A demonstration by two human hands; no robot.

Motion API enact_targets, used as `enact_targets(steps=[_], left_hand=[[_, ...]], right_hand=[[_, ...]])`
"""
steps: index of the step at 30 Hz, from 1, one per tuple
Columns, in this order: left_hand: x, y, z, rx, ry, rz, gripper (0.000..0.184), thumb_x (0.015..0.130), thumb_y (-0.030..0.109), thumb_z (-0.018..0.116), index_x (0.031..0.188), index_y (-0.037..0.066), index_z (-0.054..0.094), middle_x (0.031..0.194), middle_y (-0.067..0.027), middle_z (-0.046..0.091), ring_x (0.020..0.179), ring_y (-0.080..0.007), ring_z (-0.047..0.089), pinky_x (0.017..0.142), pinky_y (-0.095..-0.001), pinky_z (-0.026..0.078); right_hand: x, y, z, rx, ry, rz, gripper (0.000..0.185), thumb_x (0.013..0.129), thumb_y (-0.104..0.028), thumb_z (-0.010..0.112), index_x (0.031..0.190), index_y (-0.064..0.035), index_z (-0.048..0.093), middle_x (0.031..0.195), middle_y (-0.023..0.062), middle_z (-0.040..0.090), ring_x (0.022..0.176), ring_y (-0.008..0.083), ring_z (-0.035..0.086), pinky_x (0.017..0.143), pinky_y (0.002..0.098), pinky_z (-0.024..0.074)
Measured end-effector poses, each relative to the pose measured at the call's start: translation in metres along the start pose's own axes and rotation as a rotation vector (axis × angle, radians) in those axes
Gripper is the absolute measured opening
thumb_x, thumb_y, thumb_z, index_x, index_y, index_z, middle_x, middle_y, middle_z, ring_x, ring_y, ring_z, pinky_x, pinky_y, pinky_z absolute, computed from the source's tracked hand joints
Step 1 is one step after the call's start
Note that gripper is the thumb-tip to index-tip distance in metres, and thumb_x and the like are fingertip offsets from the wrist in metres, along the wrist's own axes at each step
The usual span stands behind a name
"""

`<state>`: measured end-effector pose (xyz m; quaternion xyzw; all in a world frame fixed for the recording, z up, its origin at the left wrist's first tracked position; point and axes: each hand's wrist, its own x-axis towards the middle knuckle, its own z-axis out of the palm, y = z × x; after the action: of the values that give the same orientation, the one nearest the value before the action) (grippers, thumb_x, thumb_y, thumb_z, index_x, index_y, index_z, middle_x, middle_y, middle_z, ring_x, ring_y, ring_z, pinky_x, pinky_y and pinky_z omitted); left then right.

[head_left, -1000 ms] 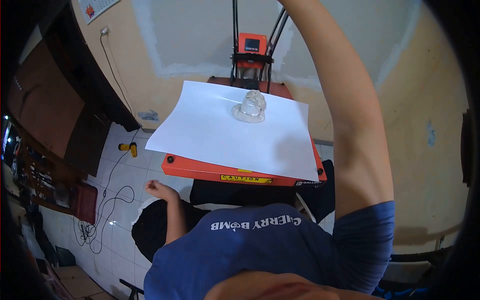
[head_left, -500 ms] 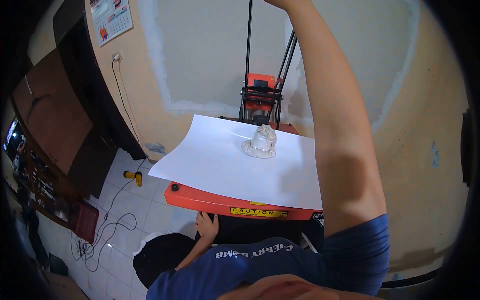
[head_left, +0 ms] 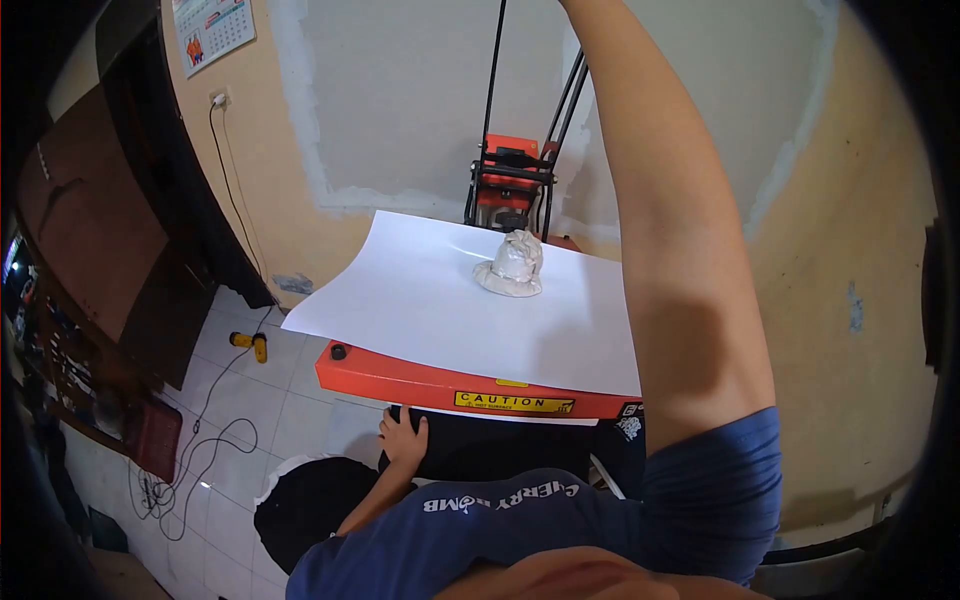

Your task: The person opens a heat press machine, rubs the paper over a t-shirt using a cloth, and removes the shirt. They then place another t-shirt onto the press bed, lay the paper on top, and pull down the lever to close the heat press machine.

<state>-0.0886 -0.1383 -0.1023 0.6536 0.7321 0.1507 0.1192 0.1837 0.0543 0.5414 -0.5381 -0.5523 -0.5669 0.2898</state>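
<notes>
My left hand (head_left: 403, 440) lies with its fingers apart on black material just below the front edge of a red heat press (head_left: 400, 378). My right arm reaches up past the top of the view, so its hand is out of sight. A large white sheet (head_left: 420, 320) rests over the top of the press, its left side jutting beyond the edge. On the sheet stands a crumpled, whitish wrapped lump (head_left: 518, 262) with a wide base. Yellow caution labels (head_left: 514, 402) show on the front of the press.
Behind the sheet rise the black lever bars (head_left: 492, 90) and red control box (head_left: 511, 160). A yellow object (head_left: 250, 345) and loose cables (head_left: 205, 440) lie on the tiled floor at the left, near a red crate (head_left: 153, 437).
My left hand has moved right, from beside the press to the black material at its front edge, and its fingers have spread. The view has tilted. My right hand has left the view.
</notes>
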Motion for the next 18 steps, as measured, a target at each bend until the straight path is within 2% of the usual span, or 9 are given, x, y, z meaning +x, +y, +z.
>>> enact_targets(steps=[2, 3, 4, 5, 9, 11, 12, 14, 18], left_hand=[[0.017, 0.001, -0.007, 0.001, -0.030, -0.012, 0.057, 0.084, 0.046, 0.054, 0.134, 0.023, 0.041, 0.135, -0.0217, 0.037, 0.118, -0.0374, 0.041, 0.091, -0.0539, 0.036], [0.015, -0.026, -0.019, 0.006, -0.040, 0.001, 0.056, 0.084, 0.046, 0.054, 0.134, 0.024, 0.041, 0.135, -0.0215, 0.037, 0.118, -0.0370, 0.041, 0.091, -0.0536, 0.036], [-0.012, -0.018, -0.003, -0.025, -0.010, 0.011, 0.056, 0.083, 0.046, 0.054, 0.134, 0.026, 0.041, 0.135, -0.0213, 0.037, 0.118, -0.0363, 0.041, 0.091, -0.0525, 0.036], [-0.011, 0.013, -0.001, -0.033, 0.011, 0.013, 0.055, 0.084, 0.045, 0.054, 0.134, 0.026, 0.041, 0.135, -0.0209, 0.037, 0.118, -0.0359, 0.041, 0.090, -0.0514, 0.036], [-0.015, 0.020, -0.004, -0.042, 0.003, -0.004, 0.055, 0.084, 0.044, 0.054, 0.134, 0.025, 0.042, 0.136, -0.0209, 0.036, 0.119, -0.0365, 0.040, 0.092, -0.0526, 0.036], [-0.020, 0.020, -0.006, -0.045, 0.001, -0.010, 0.055, 0.084, 0.044, 0.054, 0.133, 0.024, 0.042, 0.136, -0.0208, 0.036, 0.120, -0.0367, 0.040, 0.092, -0.0531, 0.035], [-0.021, 0.019, -0.007, -0.046, -0.004, -0.007, 0.055, 0.083, 0.044, 0.055, 0.133, 0.024, 0.042, 0.136, -0.0208, 0.036, 0.120, -0.0368, 0.040, 0.093, -0.0536, 0.035], [-0.022, 0.021, -0.010, -0.043, -0.008, -0.009, 0.055, 0.083, 0.043, 0.055, 0.133, 0.023, 0.042, 0.136, -0.0208, 0.036, 0.121, -0.0370, 0.039, 0.093, -0.0541, 0.035], [-0.023, 0.020, -0.012, -0.045, -0.028, -0.021, 0.055, 0.083, 0.043, 0.055, 0.133, 0.025, 0.041, 0.136, -0.0208, 0.036, 0.120, -0.0367, 0.040, 0.093, -0.0536, 0.035]], right_hand=[[0.000, -0.011, 0.035, 0.038, 0.073, 0.092, 0.008, 0.080, -0.013, 0.055, 0.079, -0.0128, 0.063, 0.073, 0.0109, 0.067, 0.071, 0.0288, 0.067, 0.059, 0.0416, 0.0517], [0.000, -0.030, 0.021, 0.023, 0.073, 0.088, 0.008, 0.080, -0.013, 0.055, 0.079, -0.0128, 0.063, 0.073, 0.0109, 0.067, 0.071, 0.0288, 0.067, 0.059, 0.0416, 0.0517], [-0.018, -0.019, -0.024, -0.005, 0.082, 0.084, 0.008, 0.080, -0.013, 0.054, 0.079, -0.0126, 0.063, 0.072, 0.0109, 0.066, 0.070, 0.0289, 0.067, 0.058, 0.0419, 0.0514], [-0.014, 0.007, -0.026, -0.020, 0.071, 0.090, 0.009, 0.081, -0.014, 0.054, 0.079, -0.0125, 0.063, 0.071, 0.0110, 0.066, 0.070, 0.0291, 0.067, 0.057, 0.0422, 0.0511], [-0.011, 0.013, -0.023, -0.028, 0.055, 0.118, 0.011, 0.083, -0.014, 0.052, 0.080, -0.0134, 0.063, 0.074, 0.0100, 0.067, 0.074, 0.0292, 0.067, 0.062, 0.0434, 0.0507], [-0.009, 0.012, -0.030, -0.068, 0.052, 0.149, 0.013, 0.086, -0.015, 0.050, 0.084, -0.0150, 0.063, 0.079, 0.0072, 0.068, 0.079, 0.0279, 0.067, 0.074, 0.0476, 0.0478], [-0.009, 0.010, -0.032, -0.066, 0.053, 0.147, 0.013, 0.086, -0.015, 0.050, 0.084, -0.0150, 0.063, 0.079, 0.0072, 0.068, 0.079, 0.0279, 0.067, 0.074, 0.0476, 0.0478], [-0.010, 0.009, -0.037, -0.134, -0.011, 0.191, 0.016, 0.088, -0.016, 0.048, 0.092, -0.0173, 0.064, 0.085, 0.0043, 0.068, 0.086, 0.0255, 0.066, 0.084, 0.0529, 0.0412], [-0.010, 0.000, -0.041, -0.144, -0.102, 0.203, 0.020, 0.090, -0.017, 0.047, 0.100, -0.0180, 0.065, 0.095, 0.0053, 0.067, 0.098, 0.0243, 0.061, 0.090, 0.0577, 0.0363]])
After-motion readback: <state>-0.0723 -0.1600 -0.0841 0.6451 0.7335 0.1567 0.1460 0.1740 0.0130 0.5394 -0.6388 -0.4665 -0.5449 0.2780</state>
